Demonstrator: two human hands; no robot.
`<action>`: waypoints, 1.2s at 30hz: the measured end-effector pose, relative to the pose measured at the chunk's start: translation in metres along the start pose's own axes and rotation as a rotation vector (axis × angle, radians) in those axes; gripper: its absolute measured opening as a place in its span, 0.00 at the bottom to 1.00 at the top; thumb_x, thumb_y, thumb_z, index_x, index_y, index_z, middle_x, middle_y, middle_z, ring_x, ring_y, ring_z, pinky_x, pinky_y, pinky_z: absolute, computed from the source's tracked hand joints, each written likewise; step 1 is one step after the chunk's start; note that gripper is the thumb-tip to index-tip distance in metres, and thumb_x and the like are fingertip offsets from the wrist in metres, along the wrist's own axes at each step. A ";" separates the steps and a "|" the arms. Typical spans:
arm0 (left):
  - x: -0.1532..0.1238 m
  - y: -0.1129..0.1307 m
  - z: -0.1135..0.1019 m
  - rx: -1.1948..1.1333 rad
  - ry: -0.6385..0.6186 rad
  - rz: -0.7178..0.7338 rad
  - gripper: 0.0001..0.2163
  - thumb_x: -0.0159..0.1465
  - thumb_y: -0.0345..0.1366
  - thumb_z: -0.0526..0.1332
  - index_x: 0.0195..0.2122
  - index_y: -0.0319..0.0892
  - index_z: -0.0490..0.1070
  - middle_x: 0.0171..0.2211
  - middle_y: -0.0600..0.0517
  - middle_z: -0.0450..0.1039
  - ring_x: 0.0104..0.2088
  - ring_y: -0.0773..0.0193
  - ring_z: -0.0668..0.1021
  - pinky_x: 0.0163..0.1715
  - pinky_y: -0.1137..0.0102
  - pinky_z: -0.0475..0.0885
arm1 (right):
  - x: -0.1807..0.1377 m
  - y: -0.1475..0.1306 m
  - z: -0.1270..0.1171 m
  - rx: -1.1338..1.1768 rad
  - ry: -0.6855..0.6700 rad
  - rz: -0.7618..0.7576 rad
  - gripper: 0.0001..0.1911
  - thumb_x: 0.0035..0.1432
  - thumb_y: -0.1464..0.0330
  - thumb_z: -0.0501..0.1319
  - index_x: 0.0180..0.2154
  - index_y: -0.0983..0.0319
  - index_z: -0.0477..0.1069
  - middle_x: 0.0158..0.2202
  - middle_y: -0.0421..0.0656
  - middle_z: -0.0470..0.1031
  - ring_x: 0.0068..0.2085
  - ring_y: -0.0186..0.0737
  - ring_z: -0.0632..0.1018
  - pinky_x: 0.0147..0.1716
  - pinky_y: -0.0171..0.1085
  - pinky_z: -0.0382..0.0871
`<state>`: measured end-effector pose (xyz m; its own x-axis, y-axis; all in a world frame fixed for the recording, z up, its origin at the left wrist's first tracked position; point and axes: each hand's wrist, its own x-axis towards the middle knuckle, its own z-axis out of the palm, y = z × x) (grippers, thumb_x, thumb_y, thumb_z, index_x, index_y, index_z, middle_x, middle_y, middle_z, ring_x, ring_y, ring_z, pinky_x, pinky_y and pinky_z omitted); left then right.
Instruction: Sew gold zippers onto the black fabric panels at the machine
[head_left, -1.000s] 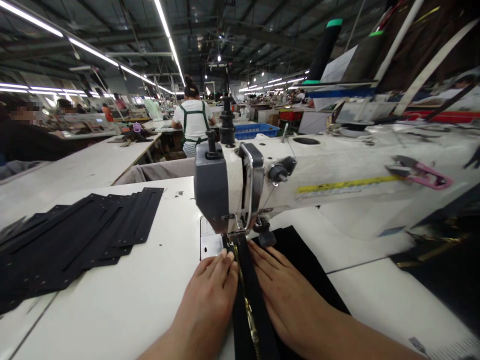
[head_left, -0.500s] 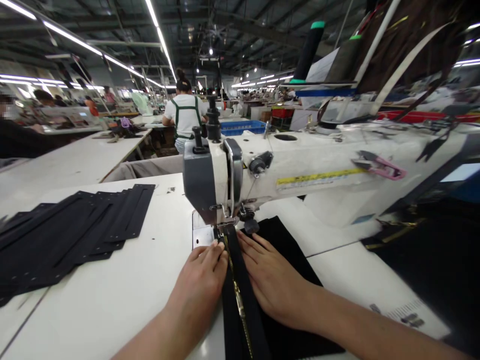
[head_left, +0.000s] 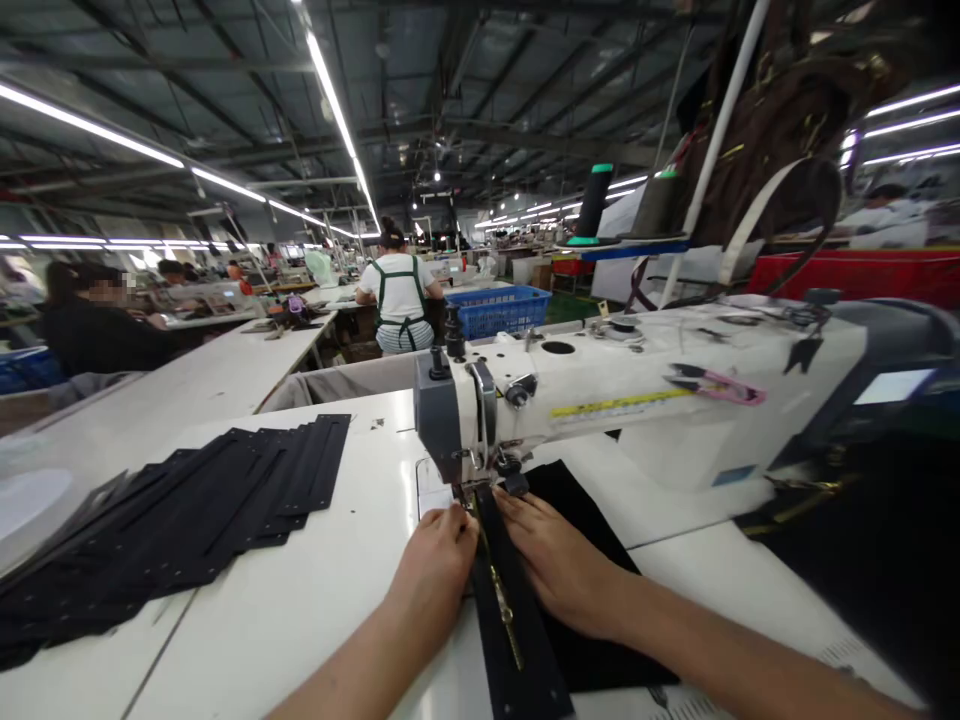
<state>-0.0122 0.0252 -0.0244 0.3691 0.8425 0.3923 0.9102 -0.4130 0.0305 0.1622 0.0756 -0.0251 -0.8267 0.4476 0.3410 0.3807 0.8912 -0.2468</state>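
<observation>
A black strip with a gold zipper (head_left: 510, 620) runs from under the needle of a white sewing machine (head_left: 600, 390) toward me. My left hand (head_left: 439, 570) lies flat on the table against the strip's left edge, fingers stretched to the presser foot. My right hand (head_left: 559, 570) rests flat on the black fabric panel (head_left: 592, 540) right of the zipper, fingers extended toward the needle. Neither hand grips anything.
A fanned stack of black slotted pieces (head_left: 172, 520) covers the table's left side. Pink thread snips (head_left: 716, 385) lie on the machine arm. Thread cones (head_left: 592, 200) stand behind. A person in a white top (head_left: 397, 285) works ahead beside a blue crate (head_left: 499, 310); others sit at left.
The view has pulled back and tilted up, showing more of the hall. Both hands stay flat beside the zipper, and more of the strip shows near me.
</observation>
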 end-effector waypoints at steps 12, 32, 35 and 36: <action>-0.015 0.001 -0.009 -0.059 -0.012 -0.025 0.14 0.56 0.21 0.56 0.43 0.38 0.69 0.42 0.46 0.72 0.42 0.60 0.74 0.44 0.63 0.71 | -0.050 -0.059 0.026 -0.265 0.476 -0.329 0.14 0.53 0.81 0.48 0.30 0.68 0.72 0.34 0.52 0.75 0.38 0.45 0.74 0.37 0.41 0.71; -0.019 0.005 -0.003 -0.023 0.118 0.085 0.11 0.56 0.20 0.55 0.38 0.35 0.71 0.40 0.45 0.74 0.42 0.57 0.76 0.42 0.61 0.73 | -0.038 -0.057 0.025 -0.250 0.541 -0.329 0.18 0.48 0.84 0.46 0.26 0.70 0.74 0.23 0.48 0.75 0.24 0.40 0.73 0.27 0.35 0.71; -0.016 -0.002 0.001 -0.010 0.140 0.123 0.10 0.58 0.21 0.54 0.38 0.35 0.70 0.39 0.45 0.74 0.41 0.57 0.75 0.43 0.60 0.73 | -0.033 -0.052 0.026 -0.246 0.548 -0.311 0.18 0.48 0.84 0.46 0.27 0.70 0.74 0.23 0.48 0.75 0.25 0.40 0.74 0.29 0.35 0.72; -0.014 -0.003 0.002 -0.012 0.142 0.135 0.10 0.58 0.22 0.54 0.38 0.35 0.70 0.39 0.44 0.74 0.41 0.56 0.75 0.42 0.60 0.73 | -0.032 -0.051 0.026 -0.247 0.548 -0.310 0.18 0.49 0.84 0.46 0.27 0.70 0.74 0.23 0.48 0.75 0.25 0.40 0.74 0.29 0.35 0.72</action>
<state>-0.0203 0.0151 -0.0316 0.4565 0.7224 0.5193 0.8518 -0.5235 -0.0205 0.1584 0.0143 -0.0471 -0.6083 0.0835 0.7893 0.2968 0.9462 0.1287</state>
